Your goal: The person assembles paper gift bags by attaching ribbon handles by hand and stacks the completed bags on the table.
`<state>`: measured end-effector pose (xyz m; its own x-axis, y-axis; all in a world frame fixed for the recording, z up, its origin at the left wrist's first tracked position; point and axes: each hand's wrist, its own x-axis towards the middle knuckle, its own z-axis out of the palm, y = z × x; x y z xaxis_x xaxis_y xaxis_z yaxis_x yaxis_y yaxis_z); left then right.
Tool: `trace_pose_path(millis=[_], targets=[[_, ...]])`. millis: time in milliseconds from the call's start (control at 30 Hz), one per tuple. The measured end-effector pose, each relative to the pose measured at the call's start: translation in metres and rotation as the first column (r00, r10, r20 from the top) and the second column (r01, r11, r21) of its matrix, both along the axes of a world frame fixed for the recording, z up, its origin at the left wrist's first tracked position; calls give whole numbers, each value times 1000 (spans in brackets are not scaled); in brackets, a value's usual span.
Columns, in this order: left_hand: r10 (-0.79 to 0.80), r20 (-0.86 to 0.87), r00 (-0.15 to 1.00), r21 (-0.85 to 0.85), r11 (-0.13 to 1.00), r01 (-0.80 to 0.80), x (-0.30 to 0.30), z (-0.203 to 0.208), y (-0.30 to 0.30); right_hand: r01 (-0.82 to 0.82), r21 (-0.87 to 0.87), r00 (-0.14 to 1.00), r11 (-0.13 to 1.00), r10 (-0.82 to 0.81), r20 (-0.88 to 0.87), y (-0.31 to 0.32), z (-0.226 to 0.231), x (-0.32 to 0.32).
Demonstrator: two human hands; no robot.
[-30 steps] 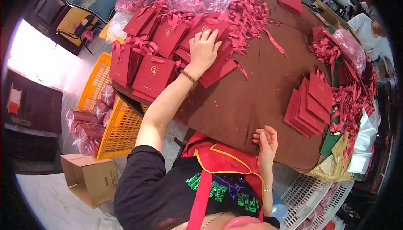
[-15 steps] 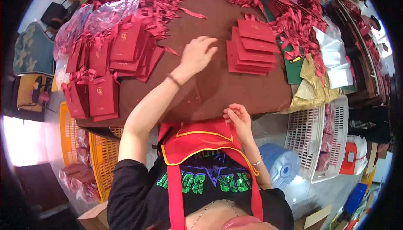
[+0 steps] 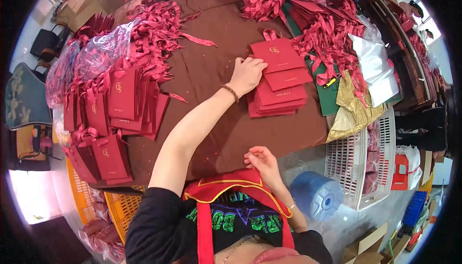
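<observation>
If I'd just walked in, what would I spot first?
Probably all the red: a stack of red bags right of centre on the brown table, with the person's left hand at its left edge, and a big tangle of red ribbons toward the table's far left. Next might come the big blue jug on the floor, to the person's right.

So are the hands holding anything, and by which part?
Left hand is at the left edge of the top bag; grip can't be told. Right hand: nothing visibly held.
</observation>
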<state>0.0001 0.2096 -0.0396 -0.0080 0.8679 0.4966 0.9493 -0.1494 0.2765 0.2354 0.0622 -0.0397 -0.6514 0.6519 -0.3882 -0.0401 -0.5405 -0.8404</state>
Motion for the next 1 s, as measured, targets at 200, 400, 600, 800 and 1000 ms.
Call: trace_pose_path(millis=[200,400,600,800,1000], targets=[[-108,110,988,-29,993,112,-11,6,-53,19,129,1000,992,-22,21,26,18,-22],[100,174,980,-131,988,-77,2,23,-60,75,-169,963,983,-115,-242,81,1,-49],[-8,-46,999,130,991,14,-18,-1,-48,106,-271,920,957,-197,-338,103,3,-57],[84,6,996,255,963,-83,-28,34,-151,127,96,984,987,-113,-135,77,12,-38],[-4,-233,972,-57,998,-10,-18,16,-238,-126,861,992,493,56,113,70,45,-79]])
